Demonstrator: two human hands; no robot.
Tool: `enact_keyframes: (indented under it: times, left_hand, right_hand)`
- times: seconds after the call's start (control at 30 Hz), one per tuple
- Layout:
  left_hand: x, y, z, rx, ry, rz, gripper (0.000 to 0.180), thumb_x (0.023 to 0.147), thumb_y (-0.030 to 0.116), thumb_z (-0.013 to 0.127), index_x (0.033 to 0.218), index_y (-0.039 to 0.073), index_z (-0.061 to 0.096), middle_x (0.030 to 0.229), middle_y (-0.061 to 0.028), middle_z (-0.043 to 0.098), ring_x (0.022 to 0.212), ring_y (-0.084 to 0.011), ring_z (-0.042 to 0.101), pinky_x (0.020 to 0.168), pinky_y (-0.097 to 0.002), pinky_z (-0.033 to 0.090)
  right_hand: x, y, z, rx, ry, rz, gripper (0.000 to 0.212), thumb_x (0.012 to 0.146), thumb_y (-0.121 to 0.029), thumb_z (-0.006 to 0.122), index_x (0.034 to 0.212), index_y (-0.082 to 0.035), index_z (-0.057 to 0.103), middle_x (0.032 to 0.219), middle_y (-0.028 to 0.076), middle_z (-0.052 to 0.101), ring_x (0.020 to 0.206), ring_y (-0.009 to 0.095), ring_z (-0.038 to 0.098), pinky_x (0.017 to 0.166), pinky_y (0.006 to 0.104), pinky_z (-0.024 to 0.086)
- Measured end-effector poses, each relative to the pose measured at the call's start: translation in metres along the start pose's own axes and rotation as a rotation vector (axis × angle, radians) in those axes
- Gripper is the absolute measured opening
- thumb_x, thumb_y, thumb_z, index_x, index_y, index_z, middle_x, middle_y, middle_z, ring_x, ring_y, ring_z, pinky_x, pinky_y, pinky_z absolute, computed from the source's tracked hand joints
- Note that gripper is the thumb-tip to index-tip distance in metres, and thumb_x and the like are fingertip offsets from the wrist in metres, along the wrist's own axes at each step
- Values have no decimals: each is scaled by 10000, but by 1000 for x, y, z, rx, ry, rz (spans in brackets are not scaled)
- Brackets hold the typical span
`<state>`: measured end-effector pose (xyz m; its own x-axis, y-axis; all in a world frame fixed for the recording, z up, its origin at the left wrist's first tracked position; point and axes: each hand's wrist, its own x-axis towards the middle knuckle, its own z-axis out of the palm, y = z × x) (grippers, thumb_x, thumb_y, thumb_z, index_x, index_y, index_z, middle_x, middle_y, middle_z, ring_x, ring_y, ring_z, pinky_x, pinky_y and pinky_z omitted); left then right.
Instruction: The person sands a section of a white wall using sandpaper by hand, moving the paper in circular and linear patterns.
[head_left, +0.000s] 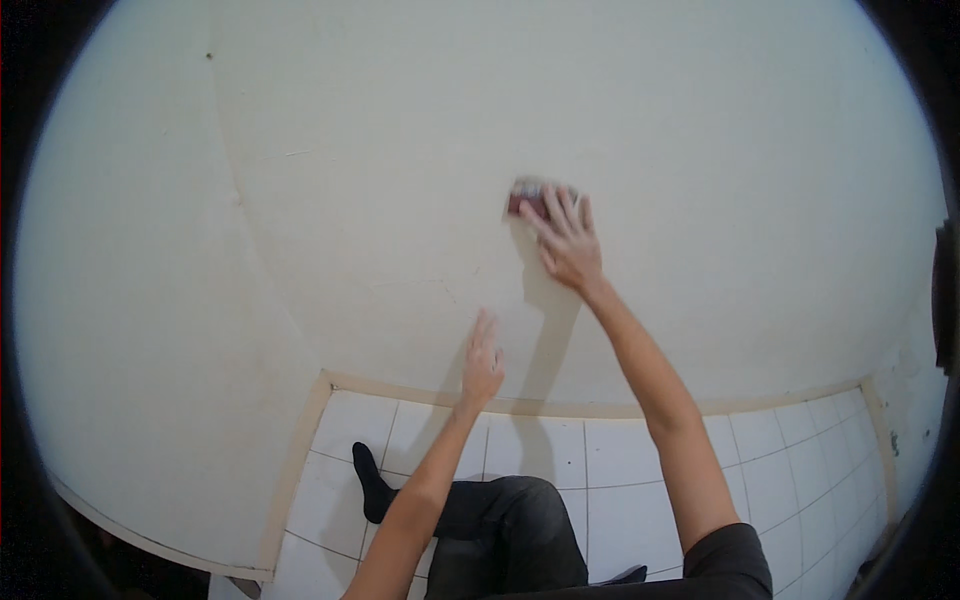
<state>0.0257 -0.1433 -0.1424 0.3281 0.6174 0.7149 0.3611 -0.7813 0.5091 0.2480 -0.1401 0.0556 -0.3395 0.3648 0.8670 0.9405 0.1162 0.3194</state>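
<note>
My right hand is raised to the pale wall, pressing a small dark-red piece of sandpaper flat against it. The sandpaper has a whitish upper strip, and its right part is hidden under my fingers. Slight blur softens the sandpaper's edges. Lower and further left, my left hand holds nothing; its fingers stretch up toward the wall. Whether the fingertips touch the surface I cannot tell.
Fine cracks mark the wall left of my hands. A cream baseboard runs along its foot, above white floor tiles. My bent legs are below. A dark object sits at the far right edge.
</note>
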Motion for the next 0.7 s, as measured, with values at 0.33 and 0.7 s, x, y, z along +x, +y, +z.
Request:
enact_keyframes:
  times: [0.33, 0.7]
  left_hand:
    - [-86, -16, 58, -113, 0, -391, 723, 929, 17, 541, 1610, 68, 301, 1683, -201, 227, 1522, -412, 284, 1243, -468, 267]
    - [-130, -15, 101, -162, 81, -517, 803, 938, 43, 545, 1651, 82, 177, 1720, -215, 64, 1544, -434, 216, 1239, -509, 252]
  right_hand:
    - [-28, 1, 13, 27, -256, -74, 792, 859, -237, 615, 1606, -324, 366, 1685, 57, 319, 1544, 268, 313, 1242, 673, 121]
    - [56, 35, -20, -58, 57, 40, 680, 927, -204, 551, 1592, -231, 409, 1687, 111, 297, 1560, 333, 257, 1263, 627, 99]
